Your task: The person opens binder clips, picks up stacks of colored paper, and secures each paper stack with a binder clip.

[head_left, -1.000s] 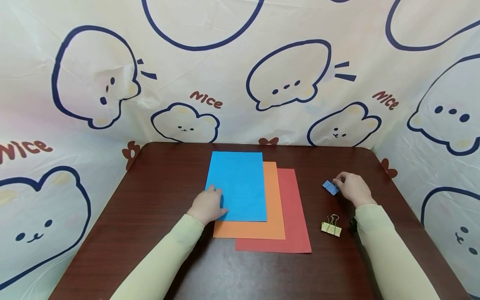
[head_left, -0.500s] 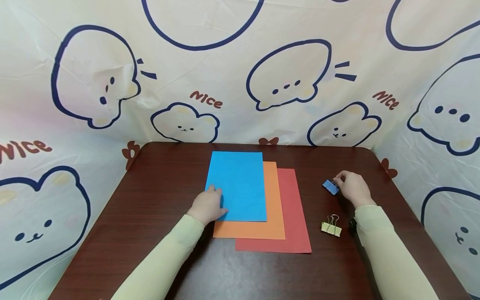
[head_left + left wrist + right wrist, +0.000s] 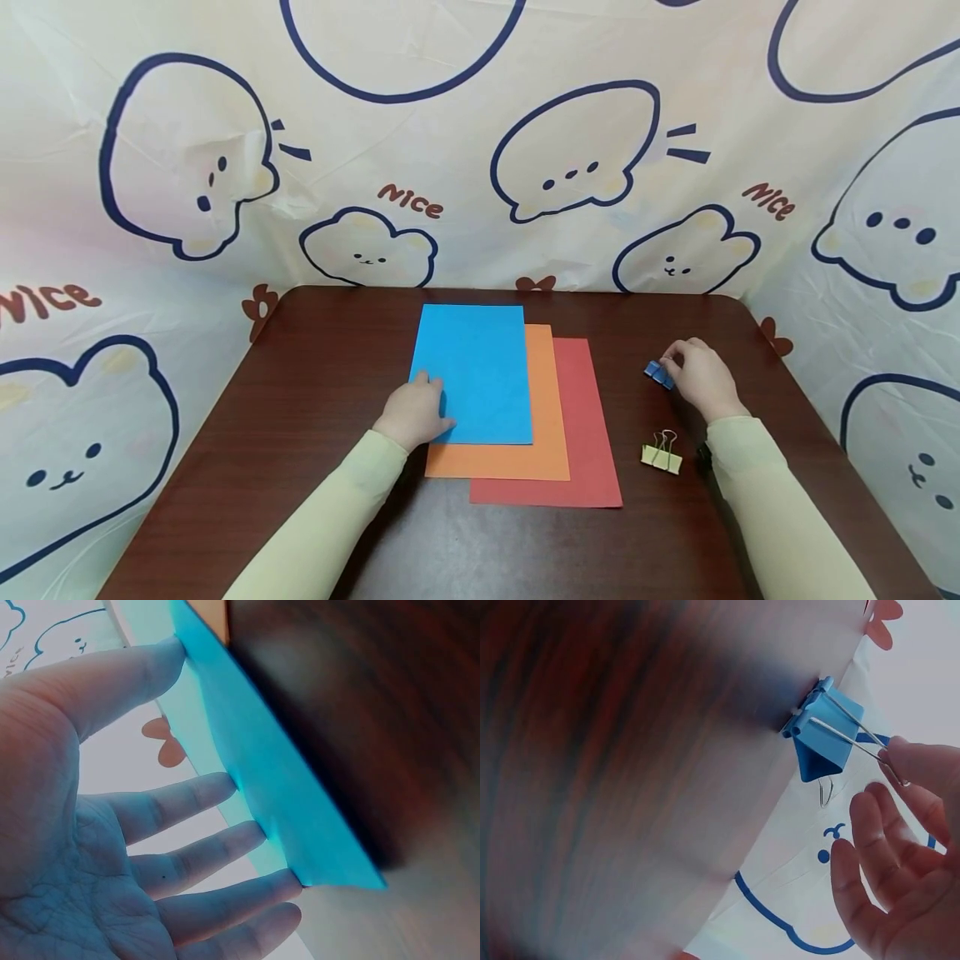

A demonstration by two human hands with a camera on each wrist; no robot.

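Observation:
A sheet of blue paper [image 3: 480, 358] lies over an orange sheet [image 3: 551, 400], which overlaps a red sheet [image 3: 588, 417]. My left hand [image 3: 412, 414] rests at the blue sheet's left edge. In the left wrist view its fingers are spread and fairly straight, tips against the blue paper [image 3: 262, 750]. Over on the right, my right hand [image 3: 703, 379] pinches a wire handle of a blue binder clip [image 3: 657, 375] between thumb and forefinger. The right wrist view shows this clip [image 3: 832, 735] with its other handle hanging free and the remaining fingers loosely curled.
A yellow binder clip [image 3: 662, 458] stands on the dark wooden table [image 3: 285, 433], nearer than the blue one and right of the papers. Behind the table and along its sides hangs a pale cloth [image 3: 465, 150] with bear drawings.
My right hand has shifted slightly on the blue binder clip, which is a little more covered by the fingers now. The left hand and the papers stay in place.

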